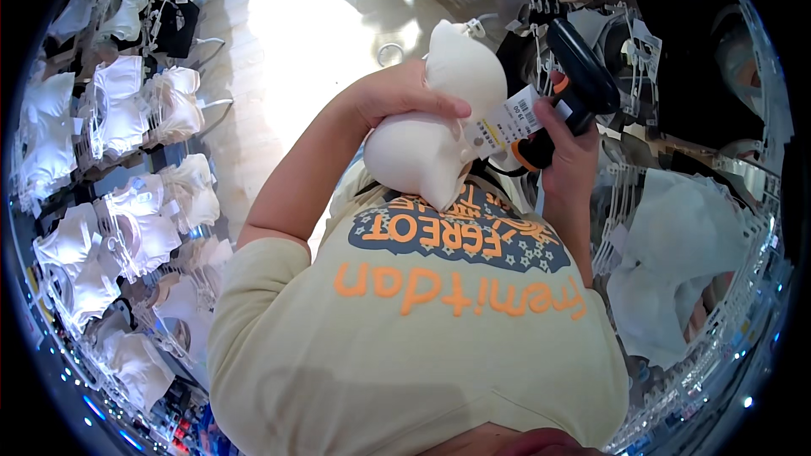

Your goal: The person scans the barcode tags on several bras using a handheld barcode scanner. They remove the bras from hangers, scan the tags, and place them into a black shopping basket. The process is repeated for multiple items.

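Note:
A white moulded-cup bra [418, 152] is gripped in my left hand [405, 92], its thumb lying across the middle between the two cups. A pale hanger clip [475, 27] shows at the bra's far end. From the bra a white paper price tag [504, 123] with a printed barcode sticks out to the right. My right hand [573, 155] is wrapped around a black handheld barcode scanner [583, 69] with orange trim. Its thumb meets the edge of the tag. Part of the scanner's handle is hidden by the fingers, and a black cable [507, 171] runs below it.
Racks of hanging white bras [120, 101] line the left side, with metal display prongs [218, 102] jutting out. On the right hang more bras [678, 259] on clear hangers, and black garments [690, 63]. Ahead is a brightly lit tiled floor [291, 25].

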Available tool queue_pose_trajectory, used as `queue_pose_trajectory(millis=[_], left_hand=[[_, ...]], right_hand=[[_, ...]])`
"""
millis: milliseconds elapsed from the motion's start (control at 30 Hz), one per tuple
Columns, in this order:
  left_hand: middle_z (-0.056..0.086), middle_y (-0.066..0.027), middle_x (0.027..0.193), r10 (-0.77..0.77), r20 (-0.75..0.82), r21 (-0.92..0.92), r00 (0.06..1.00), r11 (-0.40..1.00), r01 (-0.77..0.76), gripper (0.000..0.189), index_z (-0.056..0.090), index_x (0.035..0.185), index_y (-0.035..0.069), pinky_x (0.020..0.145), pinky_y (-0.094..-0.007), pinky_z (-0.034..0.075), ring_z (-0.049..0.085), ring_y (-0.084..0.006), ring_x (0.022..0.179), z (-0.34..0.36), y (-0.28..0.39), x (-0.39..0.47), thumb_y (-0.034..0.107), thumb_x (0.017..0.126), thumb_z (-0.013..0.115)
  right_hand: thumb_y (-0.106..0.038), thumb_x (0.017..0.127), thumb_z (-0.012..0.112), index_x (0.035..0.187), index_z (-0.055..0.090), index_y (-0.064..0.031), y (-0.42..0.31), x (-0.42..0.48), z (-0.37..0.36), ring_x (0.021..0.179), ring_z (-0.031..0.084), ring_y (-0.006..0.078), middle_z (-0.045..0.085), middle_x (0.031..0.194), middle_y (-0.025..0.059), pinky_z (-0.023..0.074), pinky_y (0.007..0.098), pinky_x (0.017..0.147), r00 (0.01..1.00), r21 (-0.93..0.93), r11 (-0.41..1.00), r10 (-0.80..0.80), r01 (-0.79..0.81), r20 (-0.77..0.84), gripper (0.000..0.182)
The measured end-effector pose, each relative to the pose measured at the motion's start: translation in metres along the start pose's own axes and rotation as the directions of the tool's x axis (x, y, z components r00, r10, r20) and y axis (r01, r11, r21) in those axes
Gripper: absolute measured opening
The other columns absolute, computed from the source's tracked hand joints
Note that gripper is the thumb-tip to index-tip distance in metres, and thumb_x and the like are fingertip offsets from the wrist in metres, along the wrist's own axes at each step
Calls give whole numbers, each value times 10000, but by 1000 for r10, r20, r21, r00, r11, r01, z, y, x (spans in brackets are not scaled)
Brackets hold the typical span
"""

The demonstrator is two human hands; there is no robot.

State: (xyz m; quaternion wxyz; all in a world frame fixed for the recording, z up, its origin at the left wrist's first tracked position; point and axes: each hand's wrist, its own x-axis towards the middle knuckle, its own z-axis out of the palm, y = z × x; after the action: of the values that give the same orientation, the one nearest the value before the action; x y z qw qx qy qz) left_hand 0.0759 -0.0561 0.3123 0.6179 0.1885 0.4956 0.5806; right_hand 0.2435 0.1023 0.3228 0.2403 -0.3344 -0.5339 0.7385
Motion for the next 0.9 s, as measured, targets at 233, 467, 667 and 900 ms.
queue_pose_trajectory(millis=[233,467,667,900], left_hand=[[634,-105,1032,-62,3,20,998,998,62,545,540,1177,-4,830,-290,488,616,-173,933,6,-7,1,134,695,754],[635,-107,984,-27,-167,20,986,999,30,375,552,1133,-22,784,-285,504,625,-161,881,3,-12,6,107,798,663],[617,-123,1009,-56,-266,-130,962,991,22,495,503,1188,-35,799,-300,506,625,-181,867,3,-4,4,166,777,692],[607,-144,1061,64,-92,109,994,993,-54,613,498,1188,-38,805,-303,493,617,-194,900,6,-4,-6,222,694,752]], right_hand=[[2,750,709,1150,561,-12,3,-3,2,793,582,78,620,958,27,460,231,749,1000,-15,1000,-6,6,-2,427],[-3,756,691,1180,555,-16,1,-2,-6,757,599,106,631,915,47,470,230,643,1000,-82,997,10,-8,28,445],[1,754,676,1175,553,-11,-2,-5,-5,727,604,115,626,907,53,471,228,561,996,-180,984,11,5,90,439],[-7,750,690,1161,558,-2,-3,-3,-3,729,596,107,630,945,65,496,235,612,997,-203,977,-51,63,64,431]])
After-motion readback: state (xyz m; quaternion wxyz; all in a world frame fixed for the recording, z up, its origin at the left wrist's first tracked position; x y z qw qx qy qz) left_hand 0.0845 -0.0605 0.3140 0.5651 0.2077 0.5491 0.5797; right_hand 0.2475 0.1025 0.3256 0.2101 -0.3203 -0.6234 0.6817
